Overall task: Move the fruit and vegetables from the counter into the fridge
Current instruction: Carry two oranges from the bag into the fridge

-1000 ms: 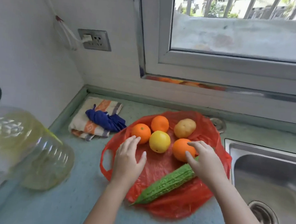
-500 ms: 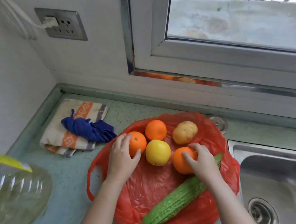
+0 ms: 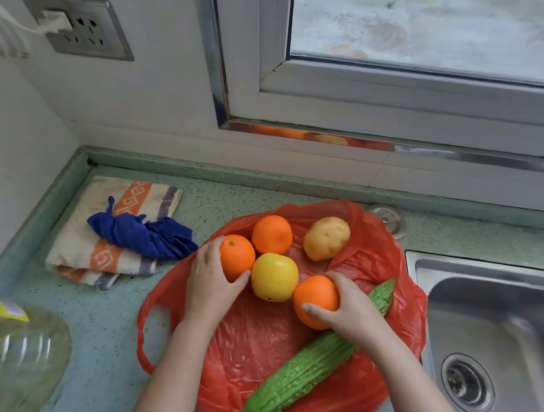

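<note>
A red plastic bag point(image 3: 250, 343) lies flat on the green counter and carries the produce. My left hand point(image 3: 211, 283) is wrapped around the left orange point(image 3: 237, 255). My right hand point(image 3: 350, 308) grips the right orange point(image 3: 315, 296). Between them sits a yellow fruit point(image 3: 274, 276). A third orange point(image 3: 272, 234) and a potato point(image 3: 326, 238) lie behind. A long green bitter gourd point(image 3: 297, 374) runs diagonally under my right wrist. The fridge is out of view.
A steel sink point(image 3: 498, 330) with a drain is right of the bag. A striped towel point(image 3: 99, 255) with a blue cloth point(image 3: 143, 235) lies at the left. A clear oil jug point(image 3: 0, 355) stands at the bottom left. Wall and window frame close the back.
Both hands moved forward from hovering over the bag and closed on an orange each. The camera tilted down and closer.
</note>
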The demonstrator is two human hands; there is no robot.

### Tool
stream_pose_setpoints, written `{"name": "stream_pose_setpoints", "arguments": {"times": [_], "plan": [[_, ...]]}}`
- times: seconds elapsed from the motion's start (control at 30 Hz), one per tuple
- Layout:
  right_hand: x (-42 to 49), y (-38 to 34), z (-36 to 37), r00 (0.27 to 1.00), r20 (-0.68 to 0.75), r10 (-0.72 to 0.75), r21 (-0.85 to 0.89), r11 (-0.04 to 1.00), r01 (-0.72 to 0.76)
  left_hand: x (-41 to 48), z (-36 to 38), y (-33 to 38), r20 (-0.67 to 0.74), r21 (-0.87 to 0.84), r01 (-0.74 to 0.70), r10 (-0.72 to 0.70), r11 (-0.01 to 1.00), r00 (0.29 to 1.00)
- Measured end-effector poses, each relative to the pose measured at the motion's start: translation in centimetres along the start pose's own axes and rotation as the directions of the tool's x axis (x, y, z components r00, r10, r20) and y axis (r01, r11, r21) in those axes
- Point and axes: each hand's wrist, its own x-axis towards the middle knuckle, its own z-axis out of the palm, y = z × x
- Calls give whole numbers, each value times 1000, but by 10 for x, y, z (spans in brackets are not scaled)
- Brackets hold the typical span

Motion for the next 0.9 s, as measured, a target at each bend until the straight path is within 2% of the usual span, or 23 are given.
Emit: {"name": "stream_pose_setpoints", "arguments": {"times": [0.23,0.37,0.5,0.6,0.7,0.9], "plan": [[-2,-4,1,999,-28,-35,37,999,36,-6,4,2,-80,-121,88,-98,989,992],[-14,-10,-4,989,-113,-96,116,987,109,-19,-5,4,-151,-182,71,-100,981,983],[-38,-17,-14,967,-203,-152,186,964,191,-42,-19,11,-146,-280,60,-105,958,984],[-61,-25,-26,943,-275,-186,214,945,248,-65,-31,25,-137,-353,2,-53,936,989],[-87,-32,-37,907,-374,-196,226,929,293,-87,-44,45,-120,-400,-100,57,911,991],[-141,-33,-56,847,-509,-152,309,887,344,-122,-64,80,2,-548,-207,249,810,969]]}}
